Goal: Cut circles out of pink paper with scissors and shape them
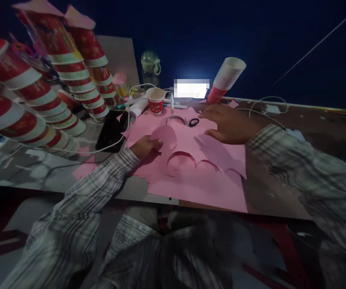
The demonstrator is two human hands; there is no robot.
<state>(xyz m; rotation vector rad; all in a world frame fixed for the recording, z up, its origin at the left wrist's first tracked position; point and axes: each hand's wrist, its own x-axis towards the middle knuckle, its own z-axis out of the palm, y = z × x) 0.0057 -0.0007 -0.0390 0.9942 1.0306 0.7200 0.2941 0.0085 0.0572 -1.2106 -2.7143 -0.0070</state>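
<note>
My left hand [145, 147] pinches a round piece of pink paper [164, 136] between thumb and fingers. Under it lie large pink paper sheets [203, 186], the front one with curved cut-outs along its far edge. My right hand [228, 123] hovers over the right side of the sheets, its fingers stretched and apart, nothing seen in it. Just left of its fingertips rest scissors with black handles [194, 122]. A thin curled paper strip [175, 119] lies beside the blades.
Tall stacks of red and white paper cups [70, 76] lean at the left, some topped with pink paper. Behind the sheets stand a single cup [155, 100], a bottle [150, 70] and a nested cup stack [227, 78]. A dark phone-like slab [111, 130] and white cables lie left.
</note>
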